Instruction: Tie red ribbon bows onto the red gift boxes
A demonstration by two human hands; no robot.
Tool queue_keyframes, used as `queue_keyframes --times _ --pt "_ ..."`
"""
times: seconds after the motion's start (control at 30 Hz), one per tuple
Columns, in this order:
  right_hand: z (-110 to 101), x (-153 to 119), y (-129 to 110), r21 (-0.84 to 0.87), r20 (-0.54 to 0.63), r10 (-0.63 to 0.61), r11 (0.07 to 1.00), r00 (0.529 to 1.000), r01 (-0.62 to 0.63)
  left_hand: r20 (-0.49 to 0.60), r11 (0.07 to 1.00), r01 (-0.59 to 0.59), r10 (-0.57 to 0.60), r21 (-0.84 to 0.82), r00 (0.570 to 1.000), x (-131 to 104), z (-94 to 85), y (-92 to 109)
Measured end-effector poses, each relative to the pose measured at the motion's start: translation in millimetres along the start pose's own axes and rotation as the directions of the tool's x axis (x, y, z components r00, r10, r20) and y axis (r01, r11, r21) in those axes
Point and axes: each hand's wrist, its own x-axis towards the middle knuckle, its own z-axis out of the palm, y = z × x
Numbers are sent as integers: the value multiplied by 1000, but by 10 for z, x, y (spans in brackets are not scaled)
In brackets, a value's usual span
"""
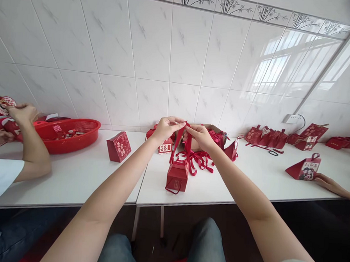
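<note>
Above the table, my left hand (169,127) and my right hand (202,135) meet, both pinching a red ribbon (179,137). The ribbon runs down from my fingertips to a small red gift box (177,175), which stands on the white table with a dark red cord handle at its front. Just behind it lies a heap of loose red ribbons (201,161), in front of a cardboard box (195,144) holding more red ribbon. A red box with a pale printed label (165,147) sits beyond my left wrist.
To the left stand a red patterned box (119,147) and a red plastic basket (70,143), beside a co-worker's arm (35,139). On the right are scissors (273,153), several red boxes (265,136), and another person's hand (327,182) at a triangular red box (303,169).
</note>
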Motion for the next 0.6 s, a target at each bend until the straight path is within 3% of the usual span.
queue_keyframes --times 0.2,0.43,0.6 --pt "-49 5 -33 -88 163 -43 994 986 58 36 973 -97 91 208 995 64 56 5" --pt "-14 -6 -6 34 67 21 999 998 -24 -27 875 -258 294 409 955 54 72 -31" --pt "-8 22 17 233 71 110 965 991 -124 41 770 -384 424 509 905 28 60 -78"
